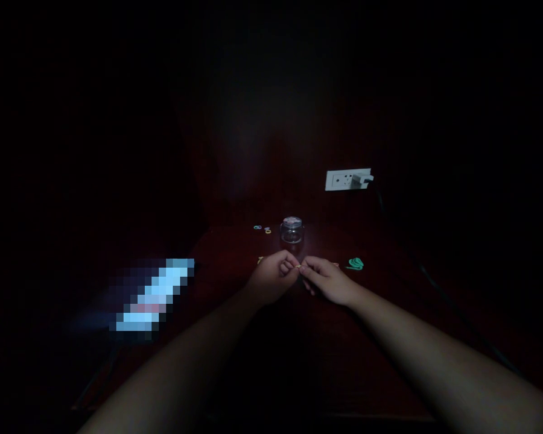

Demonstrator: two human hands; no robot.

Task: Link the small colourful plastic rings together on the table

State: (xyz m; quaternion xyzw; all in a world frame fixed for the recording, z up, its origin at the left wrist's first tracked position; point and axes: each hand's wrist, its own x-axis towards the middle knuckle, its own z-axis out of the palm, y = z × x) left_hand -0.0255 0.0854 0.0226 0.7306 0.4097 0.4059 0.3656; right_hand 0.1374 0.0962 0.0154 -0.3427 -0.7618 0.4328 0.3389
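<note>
My left hand (275,276) and my right hand (326,278) meet over the dark red table, thumbs and fingers pinched together. Between the fingertips shows a tiny yellowish piece (298,266), too small to name; both hands grip it. Just beyond them stands a clear glass jar (292,234) with a lid on. To the right of my right hand lies a coiled green cord (355,264). Bits of something yellowish peek out beside my left hand, and something pinkish beside my right, mostly hidden by the hands.
Several small coloured rings (268,231) lie left of the jar. A lit, blurred-out screen (156,298) is at the left. On the back wall a white socket (339,180) holds a plug (361,179), and a dark cable (443,295) runs down the right side. The surroundings are very dark.
</note>
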